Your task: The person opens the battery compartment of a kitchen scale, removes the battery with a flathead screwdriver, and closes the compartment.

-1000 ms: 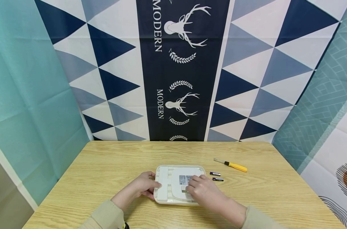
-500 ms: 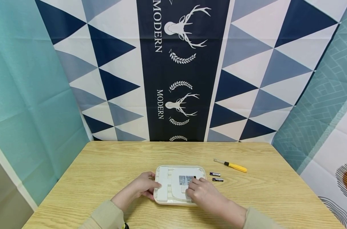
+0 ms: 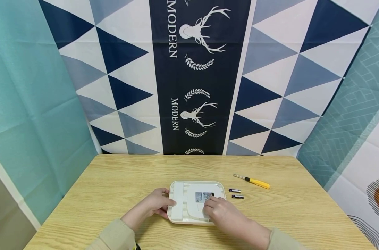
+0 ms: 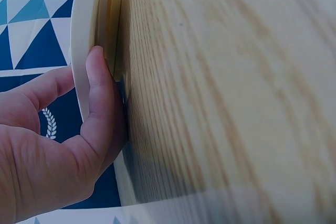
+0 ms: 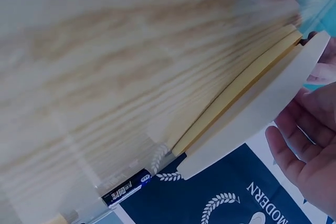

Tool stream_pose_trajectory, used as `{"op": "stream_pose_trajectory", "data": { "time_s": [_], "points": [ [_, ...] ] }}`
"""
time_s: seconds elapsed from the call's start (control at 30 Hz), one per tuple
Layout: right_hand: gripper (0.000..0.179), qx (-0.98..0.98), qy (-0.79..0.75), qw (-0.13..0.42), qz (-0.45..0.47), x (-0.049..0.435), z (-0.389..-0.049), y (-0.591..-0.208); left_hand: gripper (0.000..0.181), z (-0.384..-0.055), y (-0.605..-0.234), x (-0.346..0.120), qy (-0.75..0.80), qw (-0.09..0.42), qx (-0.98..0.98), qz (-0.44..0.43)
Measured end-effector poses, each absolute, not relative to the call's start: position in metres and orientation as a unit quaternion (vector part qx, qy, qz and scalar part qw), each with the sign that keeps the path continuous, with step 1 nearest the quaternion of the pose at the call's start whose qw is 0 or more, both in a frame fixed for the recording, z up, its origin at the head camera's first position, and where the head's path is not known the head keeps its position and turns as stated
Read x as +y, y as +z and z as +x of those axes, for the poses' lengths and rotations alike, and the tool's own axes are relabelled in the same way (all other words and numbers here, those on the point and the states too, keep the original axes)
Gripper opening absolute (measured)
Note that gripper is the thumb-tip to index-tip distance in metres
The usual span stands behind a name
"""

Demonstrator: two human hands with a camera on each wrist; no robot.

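Observation:
A flat white plastic device (image 3: 192,189) with rounded corners lies with its panelled, labelled side up on the wooden table. My left hand (image 3: 159,202) grips its left edge, thumb on top and fingers round the side; the left wrist view shows fingers at the rim (image 4: 84,24). Bent fingers of my right hand (image 3: 221,212) rest on the right part of the panel, by a small rectangular cover (image 3: 200,207) below the printed label (image 3: 202,197). That cover sits level with the panel, its right end hidden by the fingers. In the right wrist view the right fingers (image 5: 286,153) curve loosely beside the device.
Two small dark batteries, one farther back (image 3: 234,190) and one nearer (image 3: 237,197), lie just right of the device. Behind them to the right is a screwdriver (image 3: 258,183) with a yellow handle. A patterned cloth (image 3: 192,76) hangs behind the table's far edge.
The small cover, raised and tilted one second ago, has gone down level with the panel. My right hand has shifted slightly down and right; the left hand keeps its grip.

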State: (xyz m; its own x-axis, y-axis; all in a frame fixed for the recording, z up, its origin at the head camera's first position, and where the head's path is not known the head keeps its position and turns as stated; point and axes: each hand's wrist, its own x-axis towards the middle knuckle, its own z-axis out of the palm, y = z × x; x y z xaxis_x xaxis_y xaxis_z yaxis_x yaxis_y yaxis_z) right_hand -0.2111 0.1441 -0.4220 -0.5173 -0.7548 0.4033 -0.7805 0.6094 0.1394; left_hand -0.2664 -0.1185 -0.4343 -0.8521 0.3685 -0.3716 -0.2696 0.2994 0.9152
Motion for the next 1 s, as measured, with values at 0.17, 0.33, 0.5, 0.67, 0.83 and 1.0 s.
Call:
{"op": "stream_pose_trajectory", "data": {
  "time_s": [0.17, 0.33, 0.5, 0.67, 0.83, 1.0],
  "points": [
    [0.016, -0.876, 0.023, 0.206, 0.436, 0.144, -0.211, -0.424, 0.052, -0.267, -0.434, -0.119, 0.590, 0.272, 0.759, 0.035],
    [0.018, -0.872, 0.031, 0.205, 0.443, 0.146, -0.212, -0.424, 0.055, -0.266, -0.433, -0.119, 0.581, 0.269, 0.767, 0.034],
    [0.019, -0.860, 0.031, 0.215, 0.461, 0.150, -0.213, -0.424, 0.060, -0.264, -0.432, -0.120, 0.572, 0.261, 0.777, 0.038],
    [0.015, -0.853, 0.027, 0.223, 0.471, 0.155, -0.214, -0.423, 0.060, -0.263, -0.431, -0.123, 0.557, 0.241, 0.794, 0.048],
    [0.023, -0.862, 0.018, 0.211, 0.460, 0.164, -0.215, -0.418, 0.059, -0.266, -0.428, -0.132, 0.524, 0.188, 0.828, 0.069],
    [0.031, -0.866, 0.005, 0.226, 0.446, 0.176, -0.220, -0.413, 0.055, -0.265, -0.422, -0.141, 0.470, 0.123, 0.865, 0.129]
  ]
}}
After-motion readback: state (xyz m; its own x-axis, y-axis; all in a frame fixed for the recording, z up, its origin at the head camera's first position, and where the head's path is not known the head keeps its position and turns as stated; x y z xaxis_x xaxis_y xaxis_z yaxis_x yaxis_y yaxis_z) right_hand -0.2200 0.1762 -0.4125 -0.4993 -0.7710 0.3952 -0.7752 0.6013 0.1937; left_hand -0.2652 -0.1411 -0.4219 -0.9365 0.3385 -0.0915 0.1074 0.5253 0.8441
